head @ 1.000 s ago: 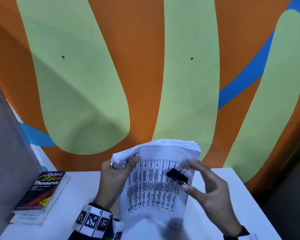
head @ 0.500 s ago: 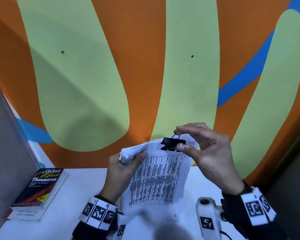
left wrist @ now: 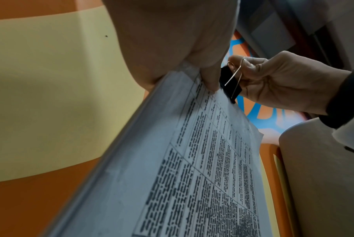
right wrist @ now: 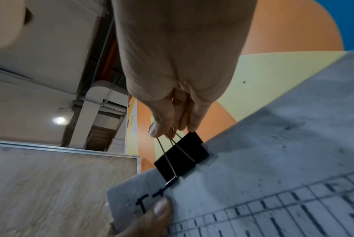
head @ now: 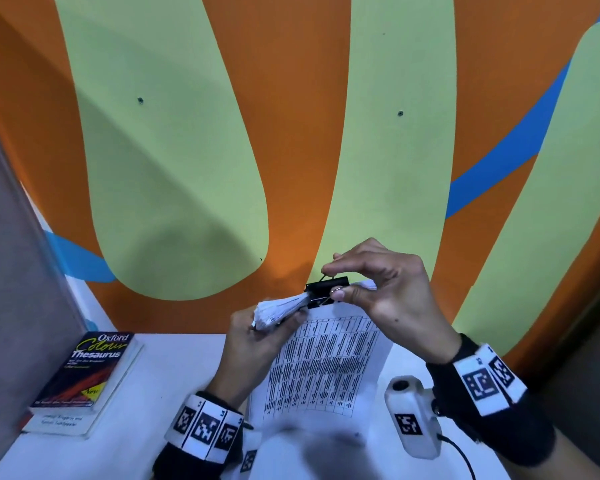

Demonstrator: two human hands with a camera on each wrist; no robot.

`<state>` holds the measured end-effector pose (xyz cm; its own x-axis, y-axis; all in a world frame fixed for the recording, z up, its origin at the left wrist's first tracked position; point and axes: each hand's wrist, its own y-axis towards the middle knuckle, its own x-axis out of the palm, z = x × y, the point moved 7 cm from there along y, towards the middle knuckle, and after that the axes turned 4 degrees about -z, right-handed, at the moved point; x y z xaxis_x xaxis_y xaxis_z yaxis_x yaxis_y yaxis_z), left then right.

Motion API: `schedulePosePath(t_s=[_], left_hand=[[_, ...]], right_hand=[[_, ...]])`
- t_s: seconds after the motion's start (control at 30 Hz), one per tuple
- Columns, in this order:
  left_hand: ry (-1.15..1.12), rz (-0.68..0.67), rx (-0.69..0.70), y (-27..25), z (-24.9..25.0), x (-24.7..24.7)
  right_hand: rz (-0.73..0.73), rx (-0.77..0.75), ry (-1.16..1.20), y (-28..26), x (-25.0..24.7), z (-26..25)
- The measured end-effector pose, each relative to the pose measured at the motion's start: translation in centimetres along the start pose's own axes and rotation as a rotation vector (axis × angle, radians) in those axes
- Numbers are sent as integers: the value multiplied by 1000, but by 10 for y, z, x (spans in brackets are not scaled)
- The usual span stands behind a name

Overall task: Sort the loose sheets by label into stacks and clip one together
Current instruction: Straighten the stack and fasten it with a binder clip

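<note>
A thick stack of printed sheets (head: 326, 362) (left wrist: 202, 184) (right wrist: 273, 160) stands upright above the white table (head: 146, 393), its front page a table of text. My left hand (head: 257, 337) (left wrist: 192, 61) grips the stack's top left corner, thumb on the front page. A black binder clip (head: 326, 291) (left wrist: 230, 83) (right wrist: 182, 155) sits on the stack's top edge. My right hand (head: 336, 282) (right wrist: 172, 126) pinches the clip's two wire handles together between thumb and fingers.
An Oxford Colour Thesaurus (head: 84, 375) lies on another book at the table's left. A grey panel (head: 14, 289) stands at the far left. The orange, green and blue wall (head: 291, 133) rises right behind the table. A blurred dark patch covers the sheets' lower edge.
My right hand carried the binder clip from in front of the page up to the stack's top edge, and the clip now bites onto the sheets. The left hand kept its grip.
</note>
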<state>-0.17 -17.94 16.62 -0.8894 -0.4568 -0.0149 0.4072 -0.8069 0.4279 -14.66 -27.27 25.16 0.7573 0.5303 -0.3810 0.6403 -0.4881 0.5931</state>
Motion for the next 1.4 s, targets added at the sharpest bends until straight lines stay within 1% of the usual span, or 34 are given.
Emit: schedulePosePath(t_s=[0.1, 0.17, 0.4, 0.57, 0.63, 0.7, 0.77, 0.8, 0.87, 0.93, 1.03, 1.07, 1.13, 1.17, 1.2, 1.23, 1.27, 1.3, 1.33, 1.37, 1.4], left_hand=[[-54, 13, 6, 1, 1, -2], [-77, 27, -4, 2, -1, -4], [-45, 52, -29, 5, -10, -12], [-32, 42, -43, 5, -15, -12], [-31, 38, -47, 5, -15, -12], [-25, 24, -45, 6, -14, -10], [-23, -6, -43, 6, -12, -4], [-26, -14, -43, 7, -11, -3], [-30, -15, -58, 7, -10, -3], [-42, -12, -70, 7, -13, -6], [-29, -28, -74, 6, -16, -8], [-16, -17, -69, 6, -16, -10], [3, 27, -54, 8, -19, -20], [10, 50, -40, 9, -20, -26], [17, 71, -15, 10, -21, -33], [22, 92, 9, 11, -20, -40], [24, 115, 16, 13, -19, -45], [22, 139, 26, 14, -18, -49], [21, 155, 38, 16, -15, -50], [16, 168, 47, 18, -10, -51], [21, 175, 60, 21, -4, -50]], right_hand=[[5, 54, 80, -2, -2, 11], [-17, 86, 101, -3, -2, 15], [-235, 201, -28, -1, 2, 15], [-341, 226, -107, 7, 2, 16], [-461, 299, -228, 6, 7, 20], [-592, 344, -482, 2, 14, 26], [-677, 306, -804, -1, 25, 33], [-684, 282, -909, -1, 30, 35], [-634, 274, -964, 4, 32, 35], [-575, 259, -947, 9, 33, 34], [-568, 261, -973, 8, 35, 37], [-560, 283, -991, 8, 30, 40], [-477, 386, -978, 7, 4, 50], [-420, 454, -904, 5, -11, 56], [-342, 508, -741, 0, -24, 64], [-244, 531, -490, -5, -30, 71], [-150, 524, -193, -12, -29, 75], [-44, 487, 52, -17, -25, 77], [62, 433, 173, -23, -23, 77], [144, 377, 209, -26, -20, 78], [193, 322, 184, -28, -16, 77]])
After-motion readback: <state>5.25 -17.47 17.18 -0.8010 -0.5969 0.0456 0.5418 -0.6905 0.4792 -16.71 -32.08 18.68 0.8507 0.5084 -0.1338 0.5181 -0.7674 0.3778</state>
